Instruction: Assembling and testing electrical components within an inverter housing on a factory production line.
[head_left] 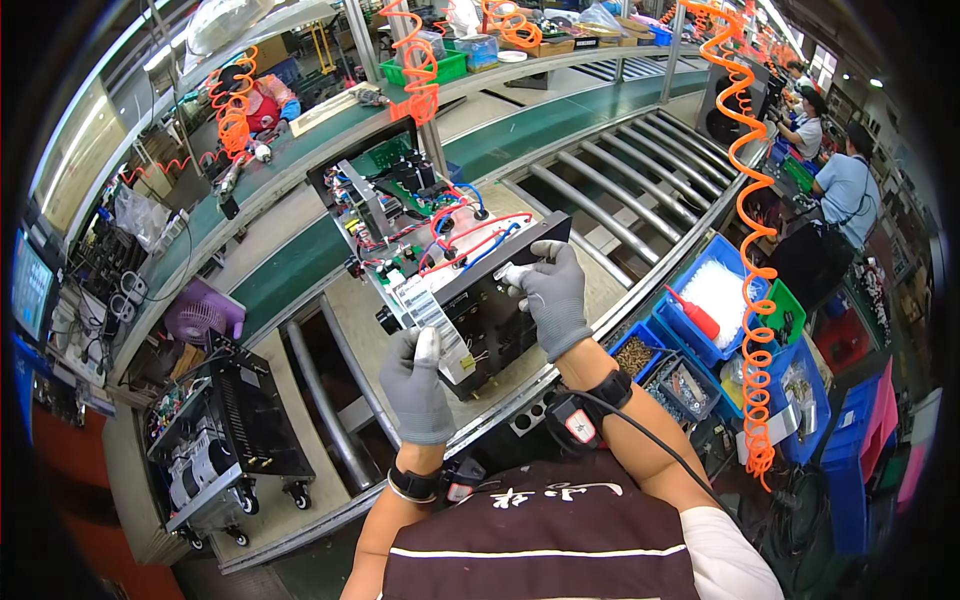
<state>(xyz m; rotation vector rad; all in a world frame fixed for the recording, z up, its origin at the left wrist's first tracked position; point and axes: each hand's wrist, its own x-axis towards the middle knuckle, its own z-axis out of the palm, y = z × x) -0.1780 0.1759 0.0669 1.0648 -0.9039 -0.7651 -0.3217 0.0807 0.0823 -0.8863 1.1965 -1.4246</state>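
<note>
An open electronic machine unit (450, 230) with a black side panel lies on a board in front of me, its circuit boards, capacitors and red and blue wires exposed. My left hand (414, 388), in a grey glove, pinches the edge of a white printed label strip (432, 312) that hangs over the unit's near side. At the panel's right end is my right hand (556, 298), also gloved, with its fingers closed together. Something small and white (512, 274) shows at those fingertips; I cannot tell what it is.
A second unit on casters (230, 445) stands at the left on the roller conveyor (630, 185). Blue parts bins (708, 300) with screws and a red bottle (695, 316) sit at right. An orange coiled hose (752, 200) hangs there. Other people work farther off.
</note>
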